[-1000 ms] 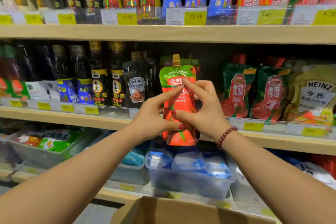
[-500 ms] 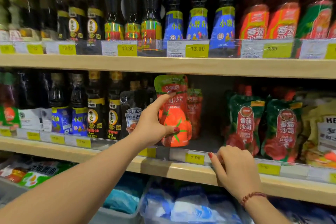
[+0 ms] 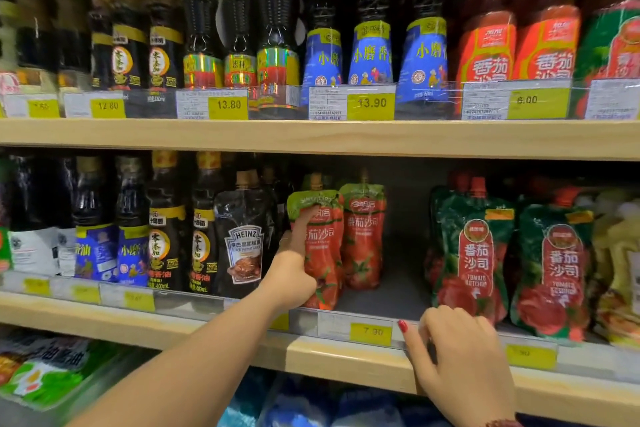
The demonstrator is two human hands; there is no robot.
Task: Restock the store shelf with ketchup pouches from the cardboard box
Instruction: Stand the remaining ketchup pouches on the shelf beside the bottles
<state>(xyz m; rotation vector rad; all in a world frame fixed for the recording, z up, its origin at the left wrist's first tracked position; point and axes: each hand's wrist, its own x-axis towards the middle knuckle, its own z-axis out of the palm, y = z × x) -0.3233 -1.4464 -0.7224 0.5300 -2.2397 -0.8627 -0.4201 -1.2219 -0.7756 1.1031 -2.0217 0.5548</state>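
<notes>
A red ketchup pouch [image 3: 325, 253] with a green top stands upright at the front of the middle shelf [image 3: 207, 329]. My left hand [image 3: 292, 267] grips its left side, index finger lying up its front. A second, matching pouch [image 3: 363, 236] stands just behind and to the right. My right hand [image 3: 457, 357] rests on the shelf's front edge by the price strip, fingers curled over the lip and holding nothing. The cardboard box is out of view.
A black Heinz pouch [image 3: 244, 239] stands right beside my left hand, with dark sauce bottles [image 3: 166, 225] further left. Green tomato ketchup pouches [image 3: 474, 253] fill the right. A bare gap of shelf floor [image 3: 398, 288] lies between. The upper shelf [image 3: 311, 137] overhangs.
The pouch has gone from held in front of the shelf with both hands to standing on the shelf. My right hand let go and dropped to the shelf edge.
</notes>
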